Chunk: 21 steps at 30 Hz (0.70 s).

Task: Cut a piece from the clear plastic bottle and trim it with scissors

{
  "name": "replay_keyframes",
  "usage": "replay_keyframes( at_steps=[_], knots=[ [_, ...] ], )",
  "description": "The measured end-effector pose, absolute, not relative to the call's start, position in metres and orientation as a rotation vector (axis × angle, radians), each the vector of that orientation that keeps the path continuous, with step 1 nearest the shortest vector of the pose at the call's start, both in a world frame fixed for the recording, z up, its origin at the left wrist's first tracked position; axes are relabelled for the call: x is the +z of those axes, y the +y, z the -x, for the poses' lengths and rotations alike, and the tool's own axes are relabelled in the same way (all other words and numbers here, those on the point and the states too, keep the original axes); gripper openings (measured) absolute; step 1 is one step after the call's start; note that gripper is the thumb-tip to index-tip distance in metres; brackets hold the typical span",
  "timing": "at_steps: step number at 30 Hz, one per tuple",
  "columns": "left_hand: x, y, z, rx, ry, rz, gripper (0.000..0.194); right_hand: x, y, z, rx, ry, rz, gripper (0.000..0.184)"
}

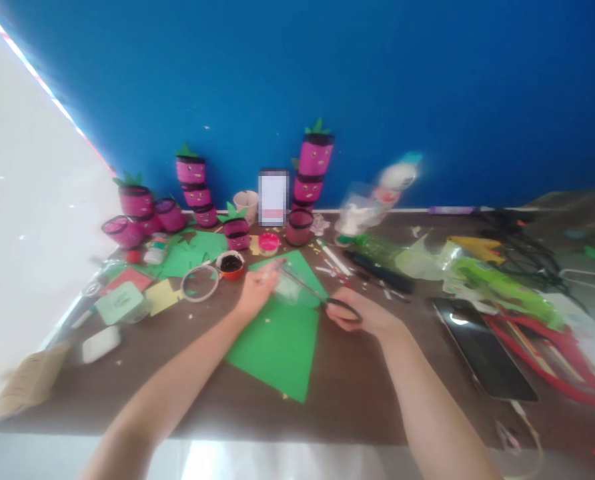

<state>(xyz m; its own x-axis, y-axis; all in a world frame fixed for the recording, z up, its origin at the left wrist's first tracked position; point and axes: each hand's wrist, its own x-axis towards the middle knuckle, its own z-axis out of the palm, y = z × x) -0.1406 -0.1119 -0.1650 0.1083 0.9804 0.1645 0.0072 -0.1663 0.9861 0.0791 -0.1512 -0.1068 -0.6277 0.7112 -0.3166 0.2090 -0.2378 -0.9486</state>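
Note:
My right hand [350, 313] is wrapped round the dark handles of a pair of scissors [305, 285]. The blades point left and reach my left hand [260, 287], whose fingers are closed in a pinch at their tips. Blur hides what, if anything, those fingers hold. A crumpled piece of clear plastic [288, 291] shows just beside them, below the blades. Under both lie green sheets [282, 347] on the brown table [362, 387]. Left of my left hand stand a small pot of something dark [231, 265] and a pale ring [200, 283], perhaps a tape roll.
Purple cups with green leaves and faces stand stacked along the blue wall, one tall stack [313, 167] behind my hands. A phone [273, 197] leans there too. Another phone [482, 350] with a cable lies right. A glue-like bottle [397, 177], blurred, stands tilted; scraps and a pen [335, 258] lie nearby.

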Motion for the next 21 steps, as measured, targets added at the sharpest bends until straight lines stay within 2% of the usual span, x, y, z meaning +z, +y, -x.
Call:
replay_keyframes(
  at_steps=[6, 13, 21],
  knots=[
    [-0.164, -0.112, 0.139, 1.249, 1.084, -1.425, 0.047, -0.108, -0.152, -0.080, 1.917, -1.670, 1.113, 0.048],
    [-0.174, -0.107, 0.138, 1.429, 1.228, -1.491, 0.033, -0.124, -0.149, -0.086, 1.866, -1.661, 1.063, 0.047],
    [-0.171, -0.113, 0.137, 1.470, 1.229, -1.686, 0.028, -0.132, -0.151, -0.059, 1.728, -1.745, 1.038, 0.050]
  ],
)
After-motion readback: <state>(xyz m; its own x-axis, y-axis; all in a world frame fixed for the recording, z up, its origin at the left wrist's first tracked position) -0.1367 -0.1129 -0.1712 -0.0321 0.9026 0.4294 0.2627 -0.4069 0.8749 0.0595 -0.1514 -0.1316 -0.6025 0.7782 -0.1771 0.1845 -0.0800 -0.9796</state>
